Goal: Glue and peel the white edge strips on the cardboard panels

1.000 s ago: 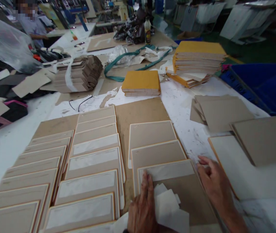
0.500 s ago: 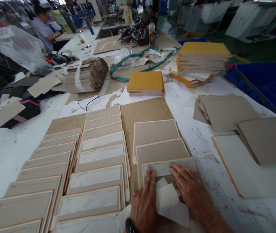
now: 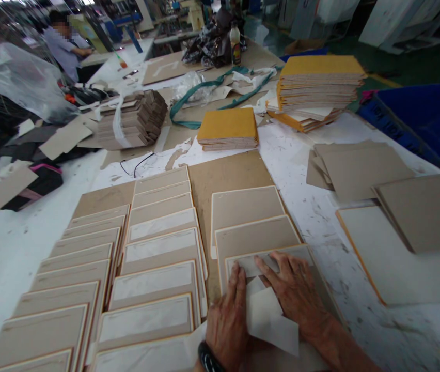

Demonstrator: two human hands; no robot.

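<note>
My left hand (image 3: 228,315), with a dark band at the wrist, lies with its fingers stretched out on a white strip (image 3: 248,267) along the top of a grey-brown panel (image 3: 320,274) with a pale, orange-edged border. My right hand (image 3: 295,287) rests on the same strip, its fingers spread. Loose white paper pieces (image 3: 268,312) lie between my hands and pass beside or under the left palm; whether that palm grips them is hidden. Behind, similar panels (image 3: 256,232) overlap. To the left, a row of bordered panels (image 3: 148,281) carries white strips on several pieces.
Another overlapping row of panels (image 3: 65,279) lies farther left on the brown board (image 3: 228,168). Yellow stacks (image 3: 228,126) stand behind it. Grey boards (image 3: 425,212) and a blue bin (image 3: 417,124) are at right. A person (image 3: 65,46) sits at the back left.
My right hand has shifted left along the strip and its fingers have spread apart. My left hand stays at nearly the same place on the panel. The view has tilted slightly.
</note>
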